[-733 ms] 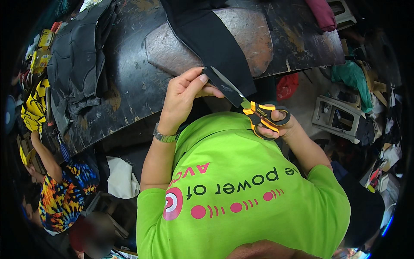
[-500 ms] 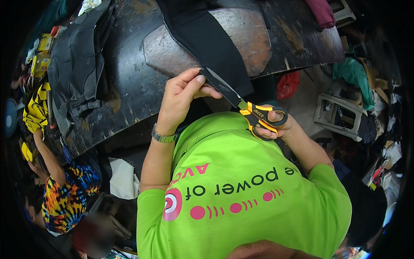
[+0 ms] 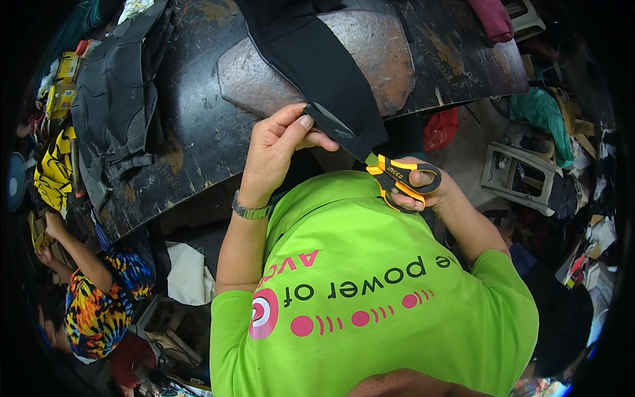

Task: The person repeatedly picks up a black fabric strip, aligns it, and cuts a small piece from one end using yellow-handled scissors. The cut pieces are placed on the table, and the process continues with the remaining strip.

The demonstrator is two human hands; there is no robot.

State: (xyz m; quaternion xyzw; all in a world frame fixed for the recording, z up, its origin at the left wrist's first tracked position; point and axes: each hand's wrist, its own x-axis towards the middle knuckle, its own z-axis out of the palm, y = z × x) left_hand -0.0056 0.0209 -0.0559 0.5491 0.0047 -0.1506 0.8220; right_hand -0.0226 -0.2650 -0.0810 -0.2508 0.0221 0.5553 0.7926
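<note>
Left hand: my thumb and fingers pinch the edge of the black cloth; a slipped grip would probably let it bunch.
Cloth position: lies over the tabletop, near end overhanging toward me; its hanging weight might drag it askew.
Scissors: blades at the cloth, pointing toward my left fingers; overreach could nick them.
Right hand: closed round the handles; a wrist twist could turn the blades off line.

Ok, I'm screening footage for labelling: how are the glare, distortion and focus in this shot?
Head view: pale glare on the dark table; head view: table edge bowed, picture corners black; head view: scissors and left hand fairly sharp, black cloth low in detail.
</note>
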